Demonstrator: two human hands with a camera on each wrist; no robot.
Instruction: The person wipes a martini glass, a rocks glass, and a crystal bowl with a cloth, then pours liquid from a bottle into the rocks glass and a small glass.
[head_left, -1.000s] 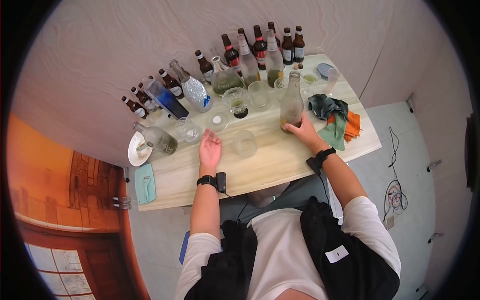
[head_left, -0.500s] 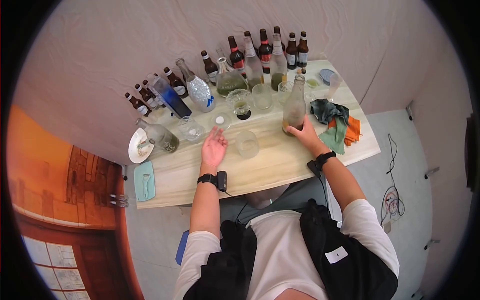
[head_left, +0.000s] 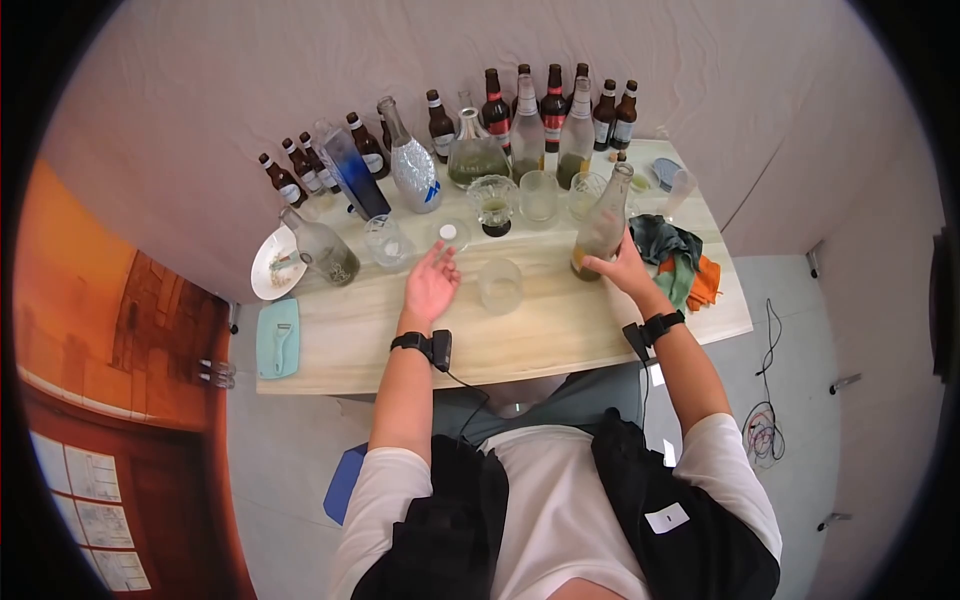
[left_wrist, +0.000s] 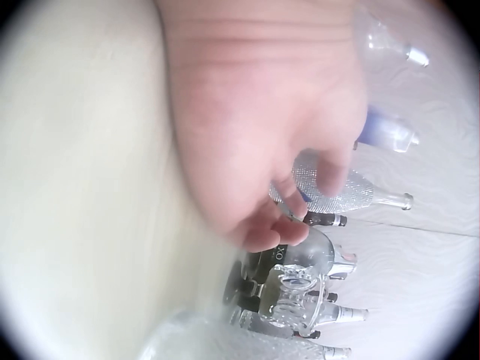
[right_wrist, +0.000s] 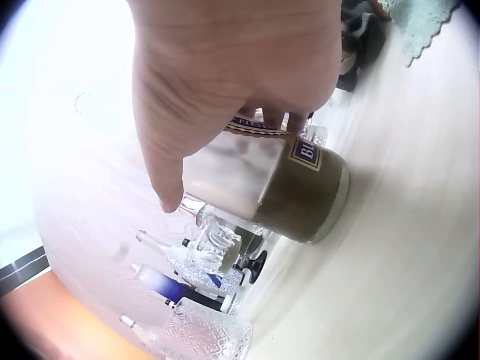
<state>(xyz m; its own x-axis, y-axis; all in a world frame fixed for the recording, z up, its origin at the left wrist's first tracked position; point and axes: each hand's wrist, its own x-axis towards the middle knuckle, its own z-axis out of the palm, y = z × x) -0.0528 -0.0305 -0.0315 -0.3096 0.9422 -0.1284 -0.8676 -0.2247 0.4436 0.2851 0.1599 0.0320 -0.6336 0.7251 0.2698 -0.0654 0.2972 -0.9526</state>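
My right hand (head_left: 628, 270) grips a clear glass bottle (head_left: 603, 222) low on its body, at the right of the table. The bottle leans to the right in the head view, and dark greenish liquid fills its lower part in the right wrist view, where the thumb and fingers of my right hand (right_wrist: 232, 82) wrap it. My left hand (head_left: 431, 287) holds nothing, palm up with fingers loosely bent, just below a small clear dish (head_left: 452, 234) with a white round thing. An empty-looking tumbler (head_left: 500, 286) stands between my hands.
Brown bottles (head_left: 440, 128) and clear ones line the wall side. A round-bodied bottle (head_left: 330, 252), white plate (head_left: 275, 265) and teal board (head_left: 278, 340) with a peeler are at left. Near my right hand lie green and orange cloths (head_left: 703, 282). A patterned glass (head_left: 492, 204) stands mid-table.
The bottle in my right hand has gone from nearly upright to leaning right. My left hand has shifted slightly, its fingers a little more bent. The head view has shifted too.
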